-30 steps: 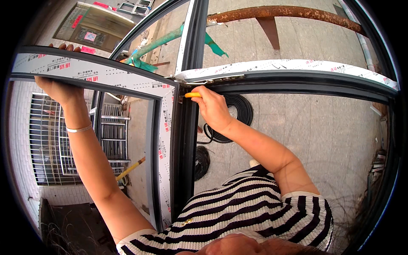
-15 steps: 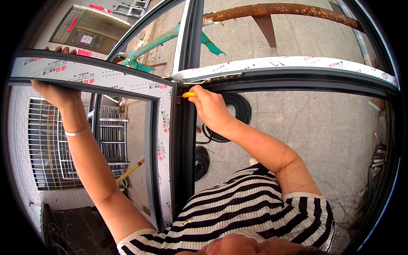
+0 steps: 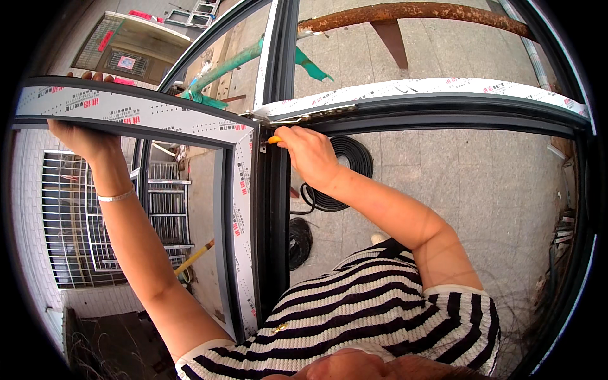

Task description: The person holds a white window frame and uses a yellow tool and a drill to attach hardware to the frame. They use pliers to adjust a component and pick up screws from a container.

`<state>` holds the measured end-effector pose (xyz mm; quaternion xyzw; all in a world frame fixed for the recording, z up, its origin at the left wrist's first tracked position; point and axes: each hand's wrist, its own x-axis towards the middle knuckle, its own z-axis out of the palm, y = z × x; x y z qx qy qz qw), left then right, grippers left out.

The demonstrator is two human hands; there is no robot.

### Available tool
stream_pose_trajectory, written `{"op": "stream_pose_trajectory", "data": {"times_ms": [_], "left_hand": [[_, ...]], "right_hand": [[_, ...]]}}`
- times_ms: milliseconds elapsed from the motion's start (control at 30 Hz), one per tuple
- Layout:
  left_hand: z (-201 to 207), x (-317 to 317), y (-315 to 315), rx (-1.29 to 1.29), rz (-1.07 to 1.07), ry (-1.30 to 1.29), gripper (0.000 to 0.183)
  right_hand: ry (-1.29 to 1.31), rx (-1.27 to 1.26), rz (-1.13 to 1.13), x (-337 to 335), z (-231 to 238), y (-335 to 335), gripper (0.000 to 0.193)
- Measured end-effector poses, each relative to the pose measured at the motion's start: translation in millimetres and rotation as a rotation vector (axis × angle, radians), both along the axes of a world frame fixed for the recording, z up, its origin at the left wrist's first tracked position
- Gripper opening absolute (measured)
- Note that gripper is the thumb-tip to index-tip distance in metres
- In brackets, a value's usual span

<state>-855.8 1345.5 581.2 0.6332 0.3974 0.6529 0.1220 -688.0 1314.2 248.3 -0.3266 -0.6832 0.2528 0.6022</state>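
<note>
A dark grey window sash (image 3: 142, 113), covered in printed white protective film, stands swung out at the left. My left hand (image 3: 88, 140) is wrapped round its rail, fingertips showing over the far edge. My right hand (image 3: 309, 155) is closed on a small tool with a yellow handle (image 3: 275, 139). The handle points at the sash corner, beside the dark upright of the fixed window frame (image 3: 273, 209). What the tool's tip touches is too small to make out. A metal hinge arm (image 3: 316, 116) lies along the frame's cross rail just beyond my right hand.
Through the opening a coil of black hose (image 3: 354, 171) and a black bundle (image 3: 300, 243) lie on the paved floor. A rusty pipe (image 3: 418, 12) crosses beyond the frame. Metal bars (image 3: 79, 221) and a yellow pole (image 3: 196, 259) are at the left.
My right hand and the yellow-handled tool have shifted slightly left, and less of the handle shows. My left hand keeps its hold on the sash. The view has shifted a little.
</note>
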Motion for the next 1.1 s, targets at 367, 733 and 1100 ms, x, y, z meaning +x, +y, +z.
{"op": "stream_pose_trajectory", "data": {"times_ms": [367, 733, 1100], "left_hand": [[3.3, -7.3, -7.9, -0.022, -0.034, -0.008, 0.048], [-2.8, -2.6, 5.9, 0.034, -0.011, -0.011, 0.048], [-7.8, -6.7, 15.6, 0.091, -0.043, -0.125, 0.043]], "right_hand": [[0.273, -0.463, 0.25, -14.1, 0.7, -13.9, 0.02], [0.326, -0.821, 0.404, -5.5, 7.6, -14.2, 0.036], [0.19, -0.966, -0.043, -39.8, 25.7, -14.6, 0.047]]}}
